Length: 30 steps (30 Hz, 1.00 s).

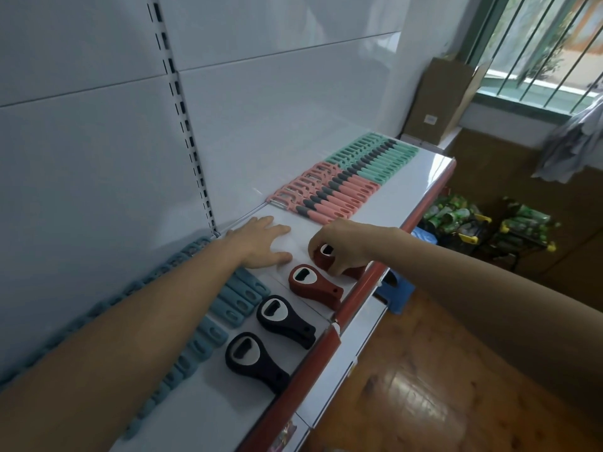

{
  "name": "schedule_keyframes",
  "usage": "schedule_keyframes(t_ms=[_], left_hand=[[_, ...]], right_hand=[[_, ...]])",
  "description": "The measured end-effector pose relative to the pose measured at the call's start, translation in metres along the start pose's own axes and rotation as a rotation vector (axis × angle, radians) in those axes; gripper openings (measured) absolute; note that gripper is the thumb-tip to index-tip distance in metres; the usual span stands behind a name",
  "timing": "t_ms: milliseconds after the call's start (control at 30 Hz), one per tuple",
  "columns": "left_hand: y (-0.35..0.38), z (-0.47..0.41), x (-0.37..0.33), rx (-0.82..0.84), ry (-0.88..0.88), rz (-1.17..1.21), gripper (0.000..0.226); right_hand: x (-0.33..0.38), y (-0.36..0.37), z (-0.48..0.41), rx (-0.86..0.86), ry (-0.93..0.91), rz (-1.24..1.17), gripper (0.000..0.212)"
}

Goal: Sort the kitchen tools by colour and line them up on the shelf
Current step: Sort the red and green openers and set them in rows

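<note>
My right hand pinches the red plastic bottle opener at frame centre on the white shelf; my left hand lies flat, empty. I should square it parallel beside its red twin.

Shelf: green peelers rowed far end, pink peelers beside them, blue peelers near back; front edge two black openers, red opener flat, another red opener under right hand
</note>
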<state>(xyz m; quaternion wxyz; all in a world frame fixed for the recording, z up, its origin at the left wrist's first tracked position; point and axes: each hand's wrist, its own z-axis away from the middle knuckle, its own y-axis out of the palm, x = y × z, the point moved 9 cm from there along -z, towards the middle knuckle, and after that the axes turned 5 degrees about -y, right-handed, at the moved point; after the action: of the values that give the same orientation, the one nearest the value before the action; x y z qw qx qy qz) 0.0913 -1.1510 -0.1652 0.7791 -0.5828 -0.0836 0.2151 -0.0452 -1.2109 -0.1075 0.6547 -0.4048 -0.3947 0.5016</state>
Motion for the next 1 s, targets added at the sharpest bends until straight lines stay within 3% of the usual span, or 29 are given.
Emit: schedule_keyframes(t_ms=[567, 733, 833, 1000], left_hand=[[-0.018, 0.014, -0.011, -0.002, 0.046, 0.007, 0.080], [-0.018, 0.018, -0.012, -0.011, 0.034, -0.044, 0.079], [-0.014, 0.022, -0.010, 0.014, 0.030, -0.085, 0.077], [-0.039, 0.062, 0.007, -0.190, 0.003, -0.147, 0.068]], right_hand=[[-0.005, 0.007, 0.001, 0.008, 0.020, -0.021, 0.051], [-0.009, 0.007, 0.007, 0.013, 0.039, -0.117, 0.072], [-0.011, 0.000, 0.016, 0.026, 0.044, -0.116, 0.069], [0.001, -0.031, 0.037, -0.083, 0.024, -0.034, 0.071]])
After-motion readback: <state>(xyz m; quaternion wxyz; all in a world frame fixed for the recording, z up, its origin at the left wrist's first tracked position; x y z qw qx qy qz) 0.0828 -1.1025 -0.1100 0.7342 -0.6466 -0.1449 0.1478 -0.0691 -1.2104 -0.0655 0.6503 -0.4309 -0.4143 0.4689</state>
